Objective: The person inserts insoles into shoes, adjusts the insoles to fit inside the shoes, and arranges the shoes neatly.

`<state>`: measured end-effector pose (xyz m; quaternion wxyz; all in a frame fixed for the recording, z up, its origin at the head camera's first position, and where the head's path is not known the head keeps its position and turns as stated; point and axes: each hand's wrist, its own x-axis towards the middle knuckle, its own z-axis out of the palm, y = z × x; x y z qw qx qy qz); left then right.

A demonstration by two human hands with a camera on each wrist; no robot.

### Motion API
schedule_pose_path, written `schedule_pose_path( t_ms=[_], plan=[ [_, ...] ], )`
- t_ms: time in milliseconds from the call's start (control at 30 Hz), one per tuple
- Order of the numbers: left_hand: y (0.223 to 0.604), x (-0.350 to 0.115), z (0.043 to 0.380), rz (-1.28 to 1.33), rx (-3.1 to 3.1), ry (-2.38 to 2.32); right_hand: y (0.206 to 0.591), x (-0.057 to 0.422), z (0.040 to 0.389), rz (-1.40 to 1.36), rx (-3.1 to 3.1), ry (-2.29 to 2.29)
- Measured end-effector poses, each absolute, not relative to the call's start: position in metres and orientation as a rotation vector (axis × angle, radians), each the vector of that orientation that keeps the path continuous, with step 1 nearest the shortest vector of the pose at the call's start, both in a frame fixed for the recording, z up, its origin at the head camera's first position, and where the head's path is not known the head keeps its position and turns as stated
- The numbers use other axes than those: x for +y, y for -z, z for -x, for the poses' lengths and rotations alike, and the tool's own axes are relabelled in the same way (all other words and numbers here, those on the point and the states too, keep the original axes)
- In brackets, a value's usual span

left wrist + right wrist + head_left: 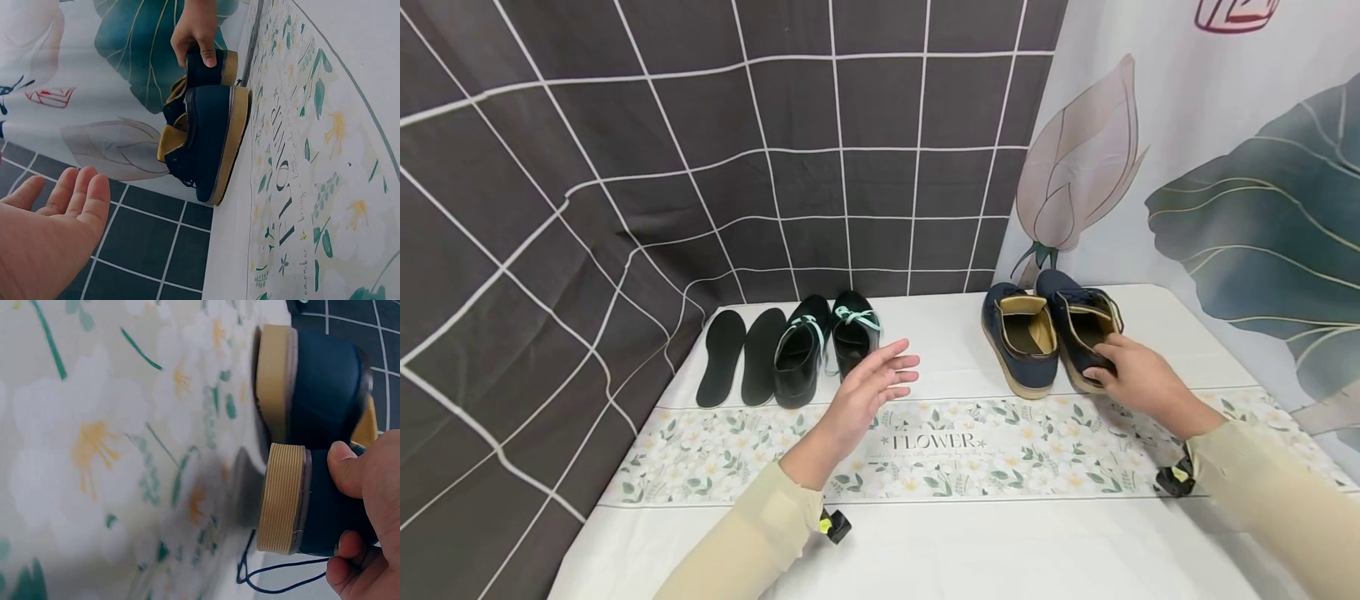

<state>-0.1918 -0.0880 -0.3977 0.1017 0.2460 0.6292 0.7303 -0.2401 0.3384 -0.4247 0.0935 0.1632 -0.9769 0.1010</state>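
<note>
My right hand (pixel 1131 371) grips the heel of the right-hand navy shoe (pixel 1067 312), with the thumb on the outside of the heel and the other fingers at the collar. In the right wrist view that shoe's tan ribbed sole (pixel 284 500) faces the camera, and a dark blue lace (pixel 281 587) trails beside it. The other navy shoe (pixel 1015 367), with a tan lining, stands right next to it on the left. My left hand (pixel 868 387) hovers with its fingers extended, holding nothing, and overlaps a black shoe with mint laces (pixel 856 321) in the head view.
Left of that black shoe stands its mate (pixel 797 375). Two black insoles, one at the far left (pixel 721 358) and one beside it (pixel 762 358), lie flat. A floral strip (pixel 715 450) crosses the white table (pixel 970 550). Dark gridded cloth (pixel 880 108) hangs behind.
</note>
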Motion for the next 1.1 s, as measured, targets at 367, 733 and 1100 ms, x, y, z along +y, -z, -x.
schedule_pose_path(
  t_ms=[367, 733, 1100],
  plan=[
    [0.402, -0.09, 0.193, -0.71, 1.85, -2.164, 0.437, 0.327, 0.252, -0.495, -2.941, -0.36],
    [0.407, -0.09, 0.193, -0.68, 1.864, -2.152, 0.436, 0.321, 0.258, -0.442, -2.997, -0.377],
    [0.408, -0.093, 0.191, -0.669, 1.885, -2.126, 0.429, 0.317, 0.247, -0.359, -3.027, -0.376]
  ],
)
